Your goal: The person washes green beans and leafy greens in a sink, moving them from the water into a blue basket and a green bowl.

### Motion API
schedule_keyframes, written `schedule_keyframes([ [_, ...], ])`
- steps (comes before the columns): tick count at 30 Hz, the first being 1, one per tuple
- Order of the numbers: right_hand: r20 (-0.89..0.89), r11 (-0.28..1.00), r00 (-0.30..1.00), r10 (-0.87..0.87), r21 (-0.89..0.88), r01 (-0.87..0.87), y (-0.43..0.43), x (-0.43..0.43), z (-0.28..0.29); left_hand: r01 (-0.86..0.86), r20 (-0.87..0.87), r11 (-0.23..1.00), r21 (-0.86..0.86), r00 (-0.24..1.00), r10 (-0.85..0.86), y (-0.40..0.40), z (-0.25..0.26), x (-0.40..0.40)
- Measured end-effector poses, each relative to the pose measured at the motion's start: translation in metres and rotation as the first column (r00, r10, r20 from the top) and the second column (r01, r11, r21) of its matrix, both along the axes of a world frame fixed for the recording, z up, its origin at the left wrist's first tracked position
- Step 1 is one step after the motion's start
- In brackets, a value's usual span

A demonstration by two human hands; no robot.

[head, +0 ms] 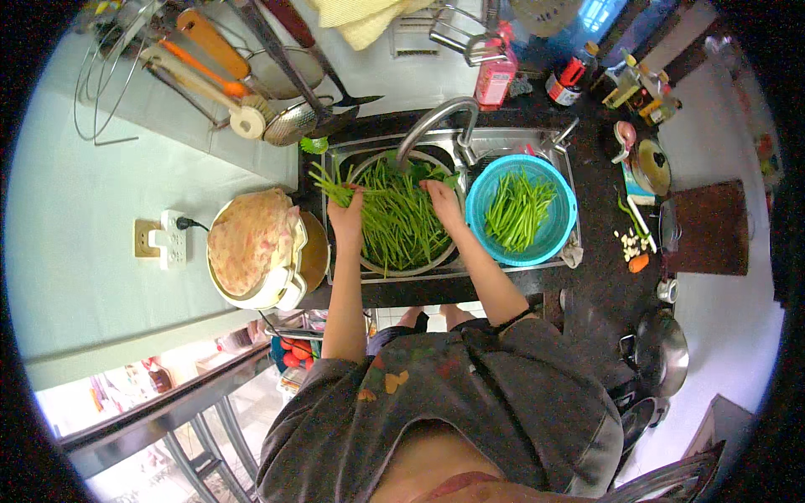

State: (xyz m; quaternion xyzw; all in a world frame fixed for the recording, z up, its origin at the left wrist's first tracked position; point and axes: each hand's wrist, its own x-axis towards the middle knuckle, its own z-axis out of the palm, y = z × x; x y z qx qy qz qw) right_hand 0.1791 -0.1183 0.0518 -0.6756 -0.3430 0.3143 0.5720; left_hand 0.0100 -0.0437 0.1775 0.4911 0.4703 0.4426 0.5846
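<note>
My left hand (pixel 346 214) is closed around a small bunch of green stems (pixel 332 187), over the left side of a round basin (pixel 462 242). Long green stems with some leaves (pixel 402 220) fill this basin, which sits in the left part of a steel sink (pixel 402 275). On the basin's right side, my right hand (pixel 442 200) has its fingertips together at the leafy stems; whether they pinch one is too small to tell. A blue plastic colander (pixel 569 210) stands to the right in the sink, with cut green stems (pixel 520 210) in it.
A curved faucet (pixel 434 116) arches over the basin. Left of the sink stands a cloth-covered pot-like appliance (pixel 251 245). Utensils hang above at the upper left. On the right counter lie garlic cloves (pixel 629 244), a carrot piece (pixel 638 263) and a white-green stalk (pixel 641 225). Bottles stand behind.
</note>
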Motion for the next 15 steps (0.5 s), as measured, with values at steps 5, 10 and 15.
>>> schedule_keyframes([
  [5,0.222,0.989,0.967,-0.128,-0.039,0.140,-0.022,0.009,-0.028,-0.022,-0.036,0.994,0.111,0.999,0.026,-0.010,0.021,0.008],
  [10,0.030,0.989,0.989,-0.143,-0.040,0.144,-0.031,0.000,-0.031,0.230,-0.365,0.878,0.419,0.928,-0.069,-0.029,0.027,0.011],
  [15,-0.040,0.975,0.974,-0.223,0.013,0.224,-0.058,0.028,-0.033,0.418,-0.312,0.799,0.433,0.901,-0.302,-0.067,0.030,0.065],
])
